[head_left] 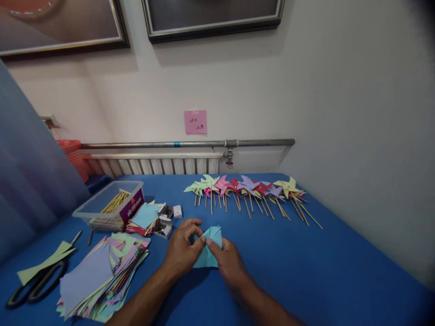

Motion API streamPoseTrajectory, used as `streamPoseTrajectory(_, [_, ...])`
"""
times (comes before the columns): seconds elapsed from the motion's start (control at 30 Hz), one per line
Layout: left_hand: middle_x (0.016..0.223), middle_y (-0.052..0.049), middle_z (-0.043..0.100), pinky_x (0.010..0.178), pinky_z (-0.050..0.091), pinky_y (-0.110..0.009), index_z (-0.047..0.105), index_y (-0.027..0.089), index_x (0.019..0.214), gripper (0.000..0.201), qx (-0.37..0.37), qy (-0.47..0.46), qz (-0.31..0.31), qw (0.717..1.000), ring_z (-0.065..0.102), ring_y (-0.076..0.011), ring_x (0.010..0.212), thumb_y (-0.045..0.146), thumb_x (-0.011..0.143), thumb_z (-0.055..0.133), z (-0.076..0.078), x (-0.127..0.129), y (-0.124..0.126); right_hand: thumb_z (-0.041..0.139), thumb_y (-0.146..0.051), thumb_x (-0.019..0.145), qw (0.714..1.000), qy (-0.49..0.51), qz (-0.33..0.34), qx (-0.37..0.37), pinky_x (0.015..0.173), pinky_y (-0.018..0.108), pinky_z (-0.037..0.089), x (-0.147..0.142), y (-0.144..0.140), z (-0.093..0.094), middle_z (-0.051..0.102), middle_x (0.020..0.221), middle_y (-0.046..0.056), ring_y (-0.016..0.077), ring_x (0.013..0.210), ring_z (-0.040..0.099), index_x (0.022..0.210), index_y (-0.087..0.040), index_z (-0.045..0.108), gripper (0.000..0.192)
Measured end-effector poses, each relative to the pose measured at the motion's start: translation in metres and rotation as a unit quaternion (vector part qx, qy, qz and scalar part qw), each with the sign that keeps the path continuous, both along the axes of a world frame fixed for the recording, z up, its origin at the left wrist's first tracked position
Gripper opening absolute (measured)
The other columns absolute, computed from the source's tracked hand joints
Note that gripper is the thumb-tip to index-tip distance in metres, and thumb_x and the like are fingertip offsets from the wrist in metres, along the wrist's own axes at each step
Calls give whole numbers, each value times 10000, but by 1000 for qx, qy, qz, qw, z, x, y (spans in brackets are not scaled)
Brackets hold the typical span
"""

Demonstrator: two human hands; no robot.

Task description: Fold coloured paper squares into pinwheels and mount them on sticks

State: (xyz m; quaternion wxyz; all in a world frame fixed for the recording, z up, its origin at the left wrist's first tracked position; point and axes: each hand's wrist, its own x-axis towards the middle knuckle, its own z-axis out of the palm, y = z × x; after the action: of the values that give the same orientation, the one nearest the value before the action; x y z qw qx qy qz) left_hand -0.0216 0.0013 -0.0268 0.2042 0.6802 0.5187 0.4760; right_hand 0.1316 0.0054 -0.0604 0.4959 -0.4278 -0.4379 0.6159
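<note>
A pink note (195,122) is fixed to the wall well beyond the grip of the two hands, directly above it in the view; it bears handwritten marks that appear to read "22", with a further small scribble beneath that is too small to read. A purple label (132,206) with pale lettering stands on the near wall of the clear plastic box (102,208), beyond and to the left of the grip on the counter; its characters are too blurred to read.
</note>
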Motion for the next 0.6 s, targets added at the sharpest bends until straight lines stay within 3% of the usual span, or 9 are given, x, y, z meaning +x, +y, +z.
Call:
streamPoseTrajectory(0.23, [1244, -105, 769, 1039, 543, -478, 653, 222, 723, 104, -3, -12, -2, 1000, 723, -283, 1186, 162, 806, 637, 1, 1, -1, 851, -576, 704, 1000, -27, 0, 15, 586, 286, 465, 3, 0, 4, 707, 675, 12, 180, 591, 582, 820, -205, 787, 394])
streamPoseTrajectory(0.4, [1251, -117, 761, 1059, 513, -492, 652, 217, 713, 88, -18, -31, -7, 999, 712, -299, 1201, 186, 793, 634, 1, 0, -1, 853, -582, 694, 998, -62, -9, 31, 592, 285, 470, 5, 6, -5, 754, 746, 27, 195, 641, 617, 849, -209, 798, 408])
streamPoseTrajectory(0.5, [1245, -124, 761, 1070, 492, -482, 666, 213, 704, 76, -26, -47, -8, 999, 705, -304, 1199, 214, 778, 650, 4, 0, -1, 884, -587, 661, 999, -41, -2, 23, 583, 282, 473, 5, 9, -10, 758, 750, 24, 189, 627, 624, 855, -198, 794, 443])
streamPoseTrajectory(0.6, [1246, -119, 764, 1034, 499, -441, 740, 212, 822, 91, -26, -93, 9, 995, 700, -299, 1180, 269, 763, 700, 10, -1, 0, 919, -573, 638, 1000, 1, -7, -3, 627, 302, 517, 5, 9, -7, 764, 748, 27, 204, 642, 661, 869, -187, 797, 466])
